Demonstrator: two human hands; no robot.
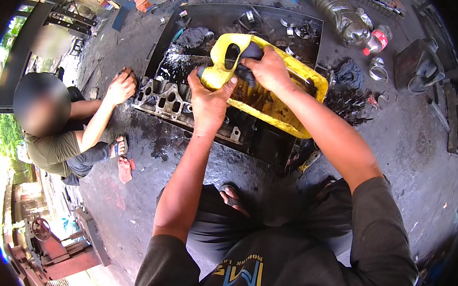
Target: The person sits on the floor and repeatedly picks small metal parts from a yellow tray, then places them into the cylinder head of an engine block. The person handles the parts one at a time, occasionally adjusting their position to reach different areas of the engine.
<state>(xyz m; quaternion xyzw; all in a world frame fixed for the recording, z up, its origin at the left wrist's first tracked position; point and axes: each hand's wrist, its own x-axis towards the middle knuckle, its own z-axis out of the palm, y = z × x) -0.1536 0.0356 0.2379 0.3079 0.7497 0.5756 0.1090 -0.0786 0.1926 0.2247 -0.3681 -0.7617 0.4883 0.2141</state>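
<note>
My left hand [209, 106] grips the neck end of a yellow plastic jerrycan [273, 121], which has one side cut away. Dark, oily residue coats its inside. In my right hand [272, 73] is a bunched dark rag [250, 61], pressed against the can near its handle opening. The can is tilted over a wide black metal tray [207, 18]. Below and left of it, a metal engine cylinder head [169, 101] with several port openings lies along the tray's near side. Metal rings [291, 29] and another dark cloth [192, 37] lie in the tray.
At the left a person [53, 139] squats, one hand [122, 85] close to the tray's corner. A large clear bottle [339, 17], a small red-labelled bottle [379, 40], a dark jerrycan [418, 67] and a black rag [349, 73] sit at the right. A machine with a handwheel [41, 229] stands lower left.
</note>
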